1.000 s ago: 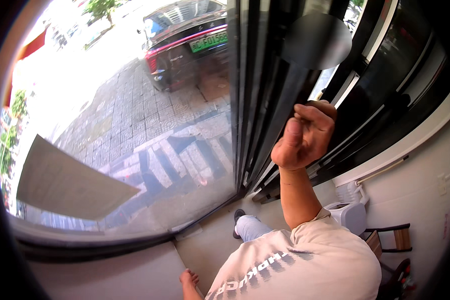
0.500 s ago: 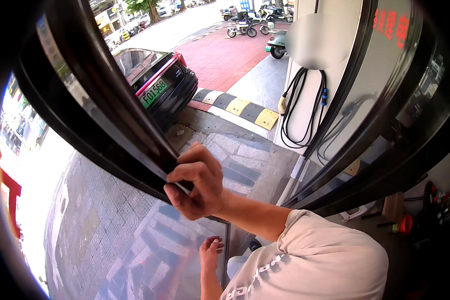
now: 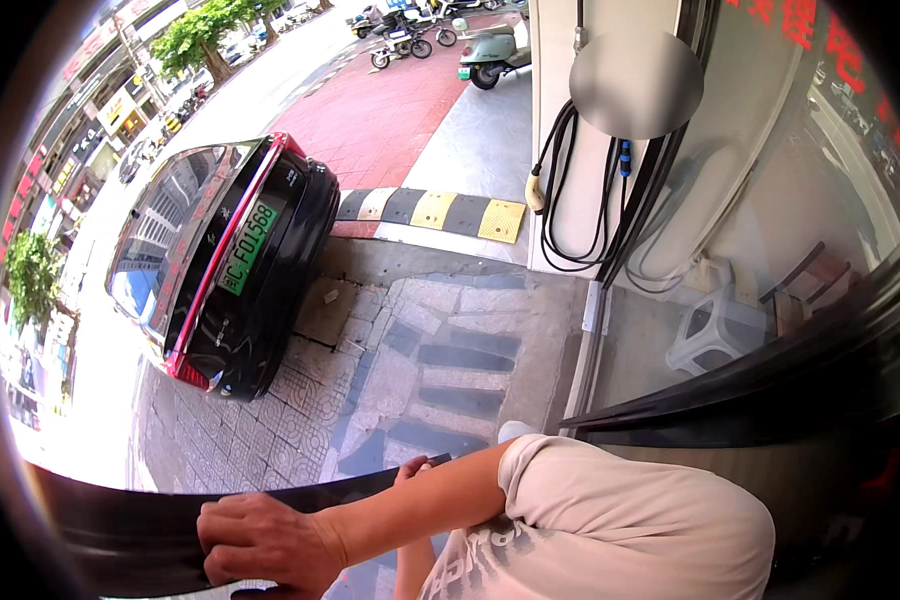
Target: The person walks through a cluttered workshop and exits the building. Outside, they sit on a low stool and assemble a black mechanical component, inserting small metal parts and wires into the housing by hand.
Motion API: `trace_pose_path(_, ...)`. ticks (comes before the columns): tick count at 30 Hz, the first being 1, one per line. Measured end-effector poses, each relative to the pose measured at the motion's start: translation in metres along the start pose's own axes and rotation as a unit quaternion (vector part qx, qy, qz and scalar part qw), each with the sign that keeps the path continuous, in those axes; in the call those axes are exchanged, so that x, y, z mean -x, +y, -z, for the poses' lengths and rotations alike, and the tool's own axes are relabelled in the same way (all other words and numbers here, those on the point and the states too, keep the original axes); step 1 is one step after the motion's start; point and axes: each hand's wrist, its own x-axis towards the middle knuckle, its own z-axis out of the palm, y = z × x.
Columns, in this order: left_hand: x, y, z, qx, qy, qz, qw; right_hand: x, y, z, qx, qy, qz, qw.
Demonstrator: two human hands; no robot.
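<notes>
- right hand: knuckles bent on the dark door frame at lower left; fingertips out of sight, can't tell if it's a full grip
- left hand: mostly behind the right forearm, a few fingers visible near the frame's inner end; can't tell if it holds anything
- door frame: runs from the left rim to just past the left hand, bent by the lens; right hand covers part
- paving shows below the frame too, glass or gap unclear
- blurred round patch hides some of the pale wall and the top of the hanging cable
- white stool sits behind reflections at right, outline muddy; far right too dark to read
- open room: paving beyond the frame, bounded by the black car left, speed bump ahead, wall edge right
</notes>
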Motion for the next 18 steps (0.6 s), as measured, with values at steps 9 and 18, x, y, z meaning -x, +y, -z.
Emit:
trace_pose_path(9, -0.074, -0.063, 0.029, -0.228, 0.155, 0.175, 0.945, 0.085, 0.175, 0.251, 0.11, -0.216, -0.294, 0.924)
trace_pose_path(18, -0.279, -0.079, -0.09, -0.025, 0.074, 0.468, 0.88, 0.138, 0.341, 0.629, 0.457, -0.043, -0.627, 0.63)
